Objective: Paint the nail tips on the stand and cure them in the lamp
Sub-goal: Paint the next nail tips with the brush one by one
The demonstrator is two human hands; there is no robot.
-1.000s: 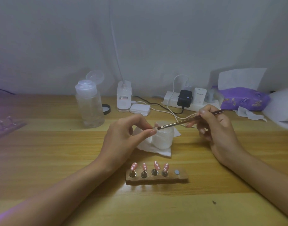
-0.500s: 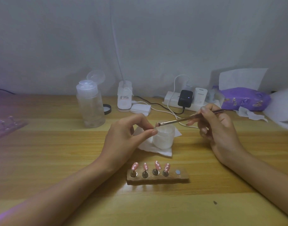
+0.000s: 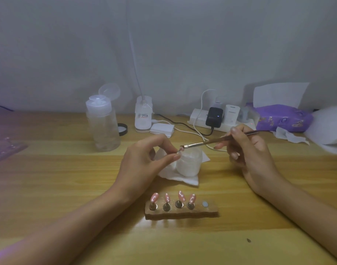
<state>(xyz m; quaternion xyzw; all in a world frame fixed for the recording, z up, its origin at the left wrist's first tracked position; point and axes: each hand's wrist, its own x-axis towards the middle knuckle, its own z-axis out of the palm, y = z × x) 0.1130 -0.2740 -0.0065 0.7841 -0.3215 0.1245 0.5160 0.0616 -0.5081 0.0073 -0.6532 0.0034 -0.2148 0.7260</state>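
Brush (image 3: pixel 211 142) at nail tip (image 3: pixel 180 149); charger (image 3: pixel 232 113) lettering blurred.

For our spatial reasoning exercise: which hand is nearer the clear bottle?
Left. The left hand sits just front-right of the clear bottle; the right hand is farther right, holding the brush.

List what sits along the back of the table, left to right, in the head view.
Clear pump bottle → small black lid → white device with a thin stalk → stack of white pads → white power strip → black plug → white plug → purple tissue pack.
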